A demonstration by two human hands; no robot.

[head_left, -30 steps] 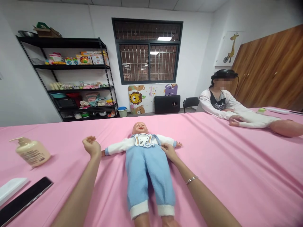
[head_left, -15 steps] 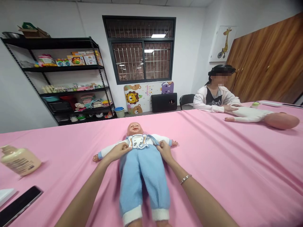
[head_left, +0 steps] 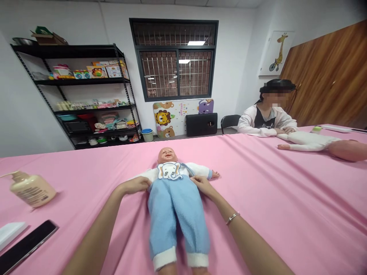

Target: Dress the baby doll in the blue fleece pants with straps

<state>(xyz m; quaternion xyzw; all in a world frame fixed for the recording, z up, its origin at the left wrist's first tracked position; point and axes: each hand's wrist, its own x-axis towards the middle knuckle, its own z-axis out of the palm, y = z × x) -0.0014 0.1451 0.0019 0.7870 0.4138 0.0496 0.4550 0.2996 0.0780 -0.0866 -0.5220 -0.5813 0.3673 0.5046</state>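
A baby doll (head_left: 175, 198) in blue overalls with an elephant bib and white sleeves lies on its back on the pink tablecloth (head_left: 272, 198), head away from me. My left hand (head_left: 134, 185) rests flat on the doll's white sleeve beside the overalls, fingers together against the cloth. My right hand (head_left: 202, 183) pinches the overalls at the doll's other side, near the strap. A bracelet sits on my right wrist.
A cream pump bottle (head_left: 30, 189) stands at the left; a black phone (head_left: 25, 246) and a white object (head_left: 10, 233) lie near the front left edge. Another person (head_left: 268, 114) sits at the far right with a second doll (head_left: 321, 143). A black shelf rack (head_left: 86, 95) stands behind.
My left hand came in from the doll's outstretched arm to its chest side, then slid down to the sleeve beside the overalls. My right hand stayed at the doll's side.
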